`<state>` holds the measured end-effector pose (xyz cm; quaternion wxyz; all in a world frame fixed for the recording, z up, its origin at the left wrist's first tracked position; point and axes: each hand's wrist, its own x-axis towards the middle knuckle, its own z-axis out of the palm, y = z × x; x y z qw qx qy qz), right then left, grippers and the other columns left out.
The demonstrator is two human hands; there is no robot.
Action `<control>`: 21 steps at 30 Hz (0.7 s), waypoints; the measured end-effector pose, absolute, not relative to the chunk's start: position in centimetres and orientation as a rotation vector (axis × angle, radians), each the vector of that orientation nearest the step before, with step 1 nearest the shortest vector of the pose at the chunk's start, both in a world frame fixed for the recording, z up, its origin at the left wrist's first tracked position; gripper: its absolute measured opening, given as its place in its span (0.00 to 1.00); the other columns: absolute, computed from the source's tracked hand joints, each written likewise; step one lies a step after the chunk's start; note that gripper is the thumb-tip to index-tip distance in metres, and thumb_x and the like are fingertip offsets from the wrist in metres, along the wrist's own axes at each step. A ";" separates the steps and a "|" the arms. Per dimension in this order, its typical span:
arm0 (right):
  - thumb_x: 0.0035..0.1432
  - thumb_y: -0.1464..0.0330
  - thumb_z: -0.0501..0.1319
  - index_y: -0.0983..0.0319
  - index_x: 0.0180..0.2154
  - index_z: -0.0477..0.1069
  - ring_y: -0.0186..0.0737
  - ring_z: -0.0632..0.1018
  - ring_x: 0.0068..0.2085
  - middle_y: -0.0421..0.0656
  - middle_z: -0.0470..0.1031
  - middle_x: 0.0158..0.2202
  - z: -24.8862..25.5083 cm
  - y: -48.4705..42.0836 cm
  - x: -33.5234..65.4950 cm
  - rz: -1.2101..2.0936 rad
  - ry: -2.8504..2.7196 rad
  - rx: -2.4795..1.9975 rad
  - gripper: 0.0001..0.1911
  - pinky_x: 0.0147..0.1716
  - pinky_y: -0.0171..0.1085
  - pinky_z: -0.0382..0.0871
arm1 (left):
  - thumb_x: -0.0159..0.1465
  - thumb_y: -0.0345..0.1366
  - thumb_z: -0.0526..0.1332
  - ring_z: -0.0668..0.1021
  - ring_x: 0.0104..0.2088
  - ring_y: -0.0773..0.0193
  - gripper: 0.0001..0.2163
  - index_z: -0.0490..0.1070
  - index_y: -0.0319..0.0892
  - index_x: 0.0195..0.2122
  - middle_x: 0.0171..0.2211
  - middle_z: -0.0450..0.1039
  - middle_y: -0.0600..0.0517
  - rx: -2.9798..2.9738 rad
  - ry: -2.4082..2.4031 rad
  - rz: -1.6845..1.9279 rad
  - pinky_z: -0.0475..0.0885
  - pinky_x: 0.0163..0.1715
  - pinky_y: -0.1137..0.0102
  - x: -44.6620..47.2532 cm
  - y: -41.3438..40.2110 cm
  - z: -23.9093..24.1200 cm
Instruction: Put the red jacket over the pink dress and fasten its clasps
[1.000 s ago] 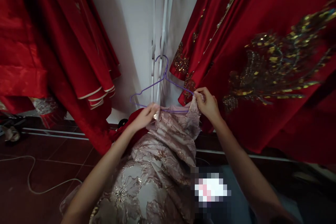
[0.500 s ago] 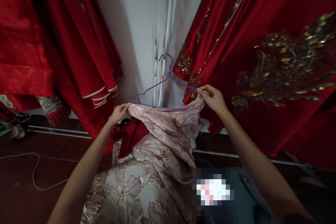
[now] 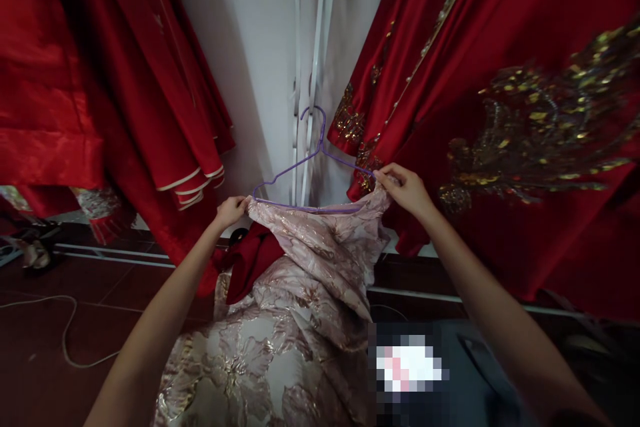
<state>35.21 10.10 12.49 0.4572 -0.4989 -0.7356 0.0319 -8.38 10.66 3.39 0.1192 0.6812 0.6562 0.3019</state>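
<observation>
A pale pink dress (image 3: 320,247) with shiny gold floral pattern spreads from the middle of the view down to the bottom edge. Pinched in my left hand (image 3: 233,211) is the left corner of its top edge. My right hand (image 3: 406,188) grips the opposite top corner, close to the right arm of a purple hanger (image 3: 287,166). The hanger's lower bar lies along the dress's neckline, partly behind the fabric, and its hook points up in front of white poles. Whether my right fingers also touch the hanger is hidden.
Red garments hang on the left (image 3: 165,93) and right (image 3: 500,27), the right one with gold sequins. White poles (image 3: 313,47) stand against a pale wall. Dark red cloth (image 3: 255,260) lies beside the dress. A cable (image 3: 70,327) runs over the floor; a pixelated bright patch (image 3: 410,363) sits lower right.
Both hands keep their grip on the dress's top corners. My left hand has shifted very slightly right, and the hanger a little left; otherwise the view is nearly the same.
</observation>
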 end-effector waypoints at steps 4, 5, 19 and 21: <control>0.54 0.52 0.57 0.59 0.29 0.71 0.36 0.72 0.26 0.39 0.74 0.24 12.6 10.0 35.2 0.065 -1.804 -1.225 0.17 0.26 0.33 0.63 | 0.61 0.51 0.48 0.75 0.34 0.61 0.20 0.74 0.44 0.36 0.32 0.77 0.51 1.989 1.933 0.935 0.65 0.31 0.73 -8.3 10.5 3.2; 0.54 0.52 0.57 0.59 0.29 0.71 0.36 0.72 0.26 0.39 0.74 0.24 12.6 9.9 35.2 0.061 -1.803 -1.224 0.17 0.26 0.33 0.63 | 0.61 0.51 0.48 0.75 0.35 0.61 0.20 0.74 0.44 0.37 0.33 0.77 0.51 1.989 1.926 0.950 0.65 0.32 0.73 -8.3 10.4 3.2; 0.54 0.52 0.56 0.59 0.29 0.71 0.36 0.70 0.25 0.40 0.73 0.25 12.5 10.1 35.3 0.084 -1.815 -1.229 0.18 0.25 0.33 0.61 | 0.60 0.50 0.50 0.75 0.36 0.59 0.19 0.74 0.45 0.37 0.30 0.77 0.52 1.968 1.901 1.015 0.66 0.34 0.71 -8.6 9.2 3.3; 0.54 0.52 0.56 0.59 0.29 0.71 0.36 0.70 0.25 0.40 0.73 0.24 12.5 10.1 35.3 0.087 -1.811 -1.237 0.18 0.25 0.33 0.61 | 0.60 0.51 0.49 0.75 0.35 0.60 0.20 0.74 0.45 0.38 0.31 0.77 0.52 1.998 1.913 0.989 0.66 0.33 0.72 -8.6 9.5 3.4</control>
